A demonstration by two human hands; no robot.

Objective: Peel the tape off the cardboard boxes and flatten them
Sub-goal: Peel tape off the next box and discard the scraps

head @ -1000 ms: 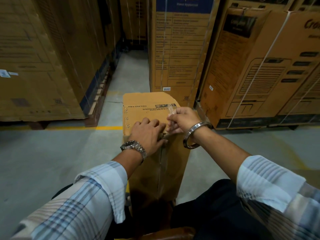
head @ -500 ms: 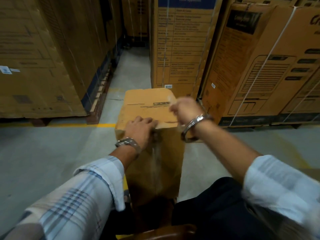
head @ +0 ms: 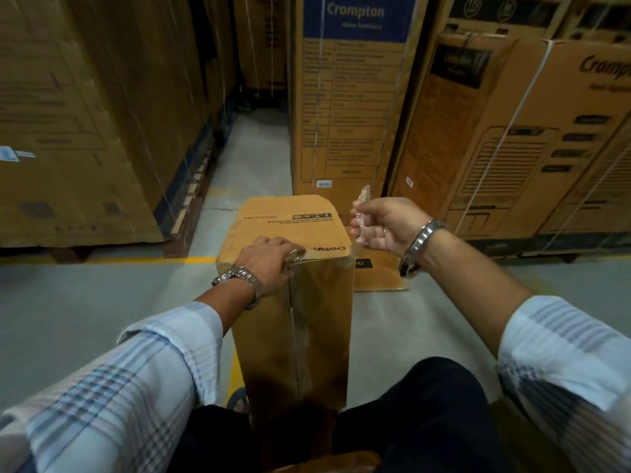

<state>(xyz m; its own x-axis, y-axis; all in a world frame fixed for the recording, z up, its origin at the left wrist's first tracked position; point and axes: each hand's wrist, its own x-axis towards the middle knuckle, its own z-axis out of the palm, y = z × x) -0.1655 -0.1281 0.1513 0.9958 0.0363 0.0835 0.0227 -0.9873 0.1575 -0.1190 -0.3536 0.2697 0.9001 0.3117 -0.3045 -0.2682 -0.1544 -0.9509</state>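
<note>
Left hand (head: 269,261) grips the top edge of a cardboard box (head: 317,322) standing upright on the floor (head: 68,319) between the person's knees, as the right hand (head: 387,223) pinches clear tape (head: 362,216) beside it.

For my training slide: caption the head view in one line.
Left hand grips the top edge of the cardboard box while the right hand pinches a strip of clear tape beside it.

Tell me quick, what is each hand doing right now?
Left hand: closed, gripping the top edge of the cardboard box.
Right hand: closed, pinching a strip of clear tape.
</note>
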